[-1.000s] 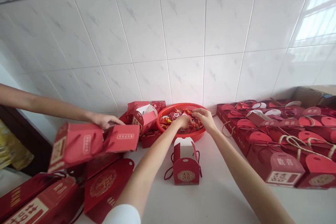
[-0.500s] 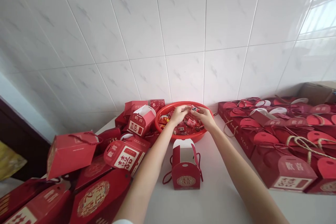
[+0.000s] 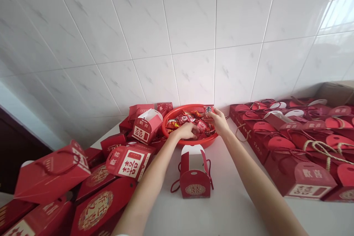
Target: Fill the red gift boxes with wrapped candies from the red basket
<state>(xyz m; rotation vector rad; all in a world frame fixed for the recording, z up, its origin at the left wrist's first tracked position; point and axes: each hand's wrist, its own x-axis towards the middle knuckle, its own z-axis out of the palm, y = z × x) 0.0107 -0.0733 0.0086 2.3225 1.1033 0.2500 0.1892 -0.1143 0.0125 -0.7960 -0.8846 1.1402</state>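
Observation:
A red plastic basket (image 3: pixel 166 118) full of wrapped candies (image 3: pixel 183 118) stands against the wall. My right hand (image 3: pixel 220 122) is at its right rim, closed on a red wrapped candy (image 3: pixel 208 109) with a large black character on it. My left hand (image 3: pixel 188 131) reaches over the front rim into the basket. Its fingers curl down among the candies, and what they hold, if anything, is hidden. Between my forearms stands a red gift box (image 3: pixel 195 182) with its top open, white inside, and cord handles at its sides.
On the left, red gift boxes (image 3: pixel 95 206) lie in a loose pile at various angles. Closed red boxes (image 3: pixel 301 177) with cord handles stand in rows on the right. A brown carton (image 3: pixel 336 94) sits at the far right, and white tiled wall (image 3: pixel 193 77) rises behind.
My left hand has moved down and nearer, deeper among the candies. My right hand has shifted slightly right and keeps its candy, now held upright. The view has turned slightly.

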